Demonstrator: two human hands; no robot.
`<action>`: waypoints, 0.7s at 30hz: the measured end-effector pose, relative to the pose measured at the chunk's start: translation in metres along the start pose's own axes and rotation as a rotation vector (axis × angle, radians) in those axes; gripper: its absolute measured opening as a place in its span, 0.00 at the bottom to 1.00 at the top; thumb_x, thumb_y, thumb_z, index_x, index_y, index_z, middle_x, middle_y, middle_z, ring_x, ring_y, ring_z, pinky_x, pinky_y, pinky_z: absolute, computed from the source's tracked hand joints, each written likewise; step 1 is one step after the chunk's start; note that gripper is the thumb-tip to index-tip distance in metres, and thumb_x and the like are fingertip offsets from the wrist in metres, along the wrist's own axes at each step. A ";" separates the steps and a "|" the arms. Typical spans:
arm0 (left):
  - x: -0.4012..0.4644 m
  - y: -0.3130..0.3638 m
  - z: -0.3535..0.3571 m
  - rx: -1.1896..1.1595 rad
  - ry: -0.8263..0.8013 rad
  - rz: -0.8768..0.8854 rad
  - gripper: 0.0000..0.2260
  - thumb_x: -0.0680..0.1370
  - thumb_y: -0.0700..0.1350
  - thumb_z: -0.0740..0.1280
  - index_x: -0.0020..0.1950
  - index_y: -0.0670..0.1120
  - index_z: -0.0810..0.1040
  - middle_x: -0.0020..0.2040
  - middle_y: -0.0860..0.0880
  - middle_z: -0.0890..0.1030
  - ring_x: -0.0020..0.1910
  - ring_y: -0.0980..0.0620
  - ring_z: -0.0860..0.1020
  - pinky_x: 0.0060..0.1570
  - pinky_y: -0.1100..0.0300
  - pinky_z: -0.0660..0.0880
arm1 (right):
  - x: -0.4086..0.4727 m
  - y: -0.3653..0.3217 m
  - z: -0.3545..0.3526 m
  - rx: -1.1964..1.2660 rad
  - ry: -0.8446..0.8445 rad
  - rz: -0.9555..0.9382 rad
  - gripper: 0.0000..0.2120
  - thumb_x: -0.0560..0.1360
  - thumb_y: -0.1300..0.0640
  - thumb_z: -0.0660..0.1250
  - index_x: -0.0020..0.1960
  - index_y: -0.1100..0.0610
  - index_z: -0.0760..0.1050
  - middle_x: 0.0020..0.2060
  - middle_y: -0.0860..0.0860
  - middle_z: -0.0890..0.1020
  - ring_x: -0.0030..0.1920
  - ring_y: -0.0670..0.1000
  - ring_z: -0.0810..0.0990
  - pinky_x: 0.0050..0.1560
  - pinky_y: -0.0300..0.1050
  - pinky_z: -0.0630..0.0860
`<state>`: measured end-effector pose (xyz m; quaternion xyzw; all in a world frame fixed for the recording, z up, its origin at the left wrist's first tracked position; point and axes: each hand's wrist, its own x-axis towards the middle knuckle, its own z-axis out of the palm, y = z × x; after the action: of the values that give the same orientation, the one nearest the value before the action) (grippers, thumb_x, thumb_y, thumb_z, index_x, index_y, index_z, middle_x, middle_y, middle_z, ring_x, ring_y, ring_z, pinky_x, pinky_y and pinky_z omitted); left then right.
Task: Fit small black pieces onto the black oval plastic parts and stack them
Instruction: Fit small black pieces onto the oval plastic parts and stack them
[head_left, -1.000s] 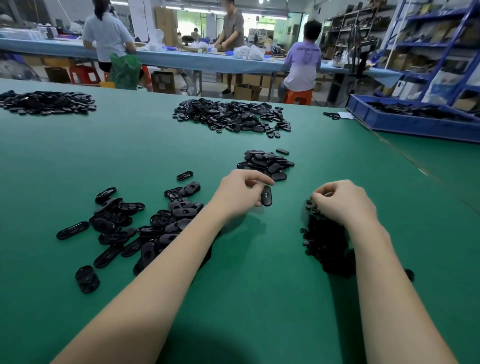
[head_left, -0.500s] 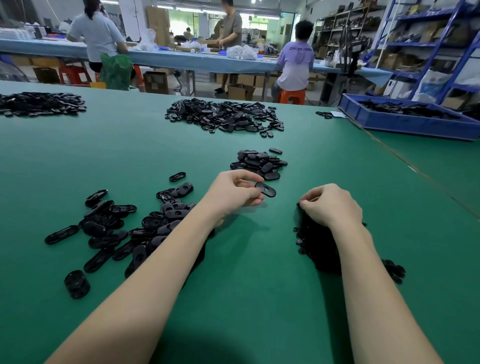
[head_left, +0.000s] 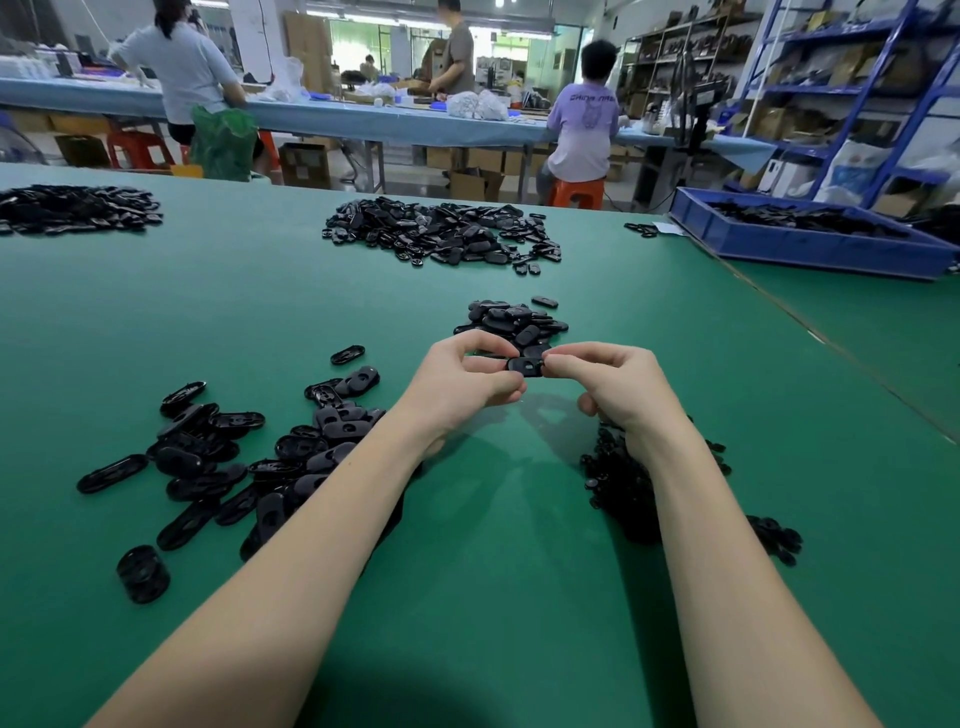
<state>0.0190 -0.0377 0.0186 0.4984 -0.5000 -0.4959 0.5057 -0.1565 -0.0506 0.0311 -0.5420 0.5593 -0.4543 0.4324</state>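
Stretching across the whole view, the green worktop (head_left: 260, 312) carries a blue tray (head_left: 810, 244) at its far right edge and a broad heap of oval parts (head_left: 441, 234) near the far edge. A scattered pile of ovals (head_left: 249, 457) lies toward the left edge, a mound of small pieces (head_left: 623, 483) toward the right under the right forearm, a stacked cluster (head_left: 511, 322) mid-worktop. Above the middle, the left hand (head_left: 457, 387) and right hand (head_left: 618, 387) meet, each grip pinched on one end of a single oval part (head_left: 525, 366).
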 end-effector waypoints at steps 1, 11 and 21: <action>0.000 0.000 0.000 -0.005 -0.007 0.006 0.09 0.75 0.31 0.71 0.51 0.43 0.79 0.39 0.44 0.85 0.38 0.48 0.84 0.48 0.61 0.82 | 0.000 0.000 0.000 -0.011 0.004 0.006 0.02 0.71 0.55 0.78 0.43 0.50 0.87 0.30 0.43 0.83 0.21 0.44 0.67 0.23 0.31 0.64; 0.002 -0.003 0.001 0.066 -0.040 0.055 0.10 0.74 0.34 0.74 0.52 0.45 0.81 0.40 0.46 0.86 0.38 0.50 0.84 0.54 0.56 0.82 | 0.001 0.000 0.001 0.006 -0.027 0.079 0.04 0.72 0.58 0.78 0.40 0.50 0.87 0.26 0.43 0.79 0.21 0.43 0.69 0.21 0.33 0.60; 0.001 -0.002 0.001 0.197 -0.023 0.125 0.10 0.71 0.38 0.76 0.48 0.50 0.83 0.42 0.48 0.86 0.40 0.53 0.83 0.55 0.53 0.80 | 0.003 0.000 0.000 -0.039 -0.022 0.090 0.01 0.71 0.57 0.78 0.42 0.51 0.87 0.27 0.45 0.78 0.26 0.45 0.68 0.21 0.33 0.60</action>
<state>0.0176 -0.0392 0.0162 0.5078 -0.5820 -0.4178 0.4783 -0.1562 -0.0540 0.0312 -0.5296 0.5870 -0.4177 0.4478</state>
